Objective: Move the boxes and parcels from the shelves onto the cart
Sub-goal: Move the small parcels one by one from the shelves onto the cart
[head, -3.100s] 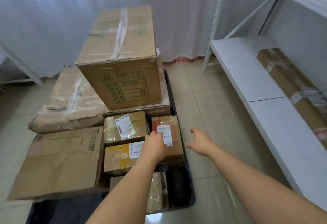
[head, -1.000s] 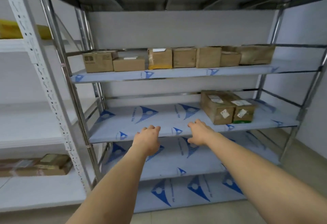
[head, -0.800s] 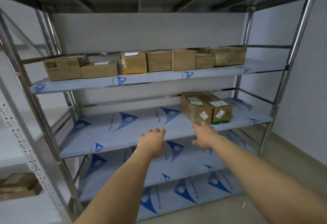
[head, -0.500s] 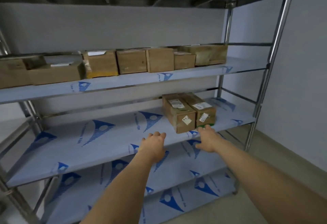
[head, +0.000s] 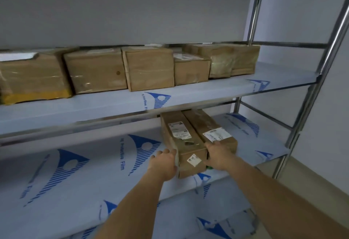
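Two long brown cardboard boxes lie side by side on the middle shelf (head: 98, 167). The left long box (head: 184, 140) carries a white label on top and a small sticker on its near end. My left hand (head: 164, 165) presses flat against that box's left side at the near corner. The right long box (head: 204, 125) has a white label near its front. My right hand (head: 219, 155) covers its near end, fingers hooked over the top edge beside the gap between the boxes. The cart is out of view.
Several brown boxes (head: 149, 68) stand in a row on the upper shelf (head: 226, 89). The shelves wear blue-printed protective film. A steel upright (head: 309, 95) stands at the right, a lower shelf (head: 188, 218) sits below, and a white wall runs behind.
I have turned from the cart to the steel shelving and stepped in close. Both hands moved forward from the shelf edge onto the two long boxes.
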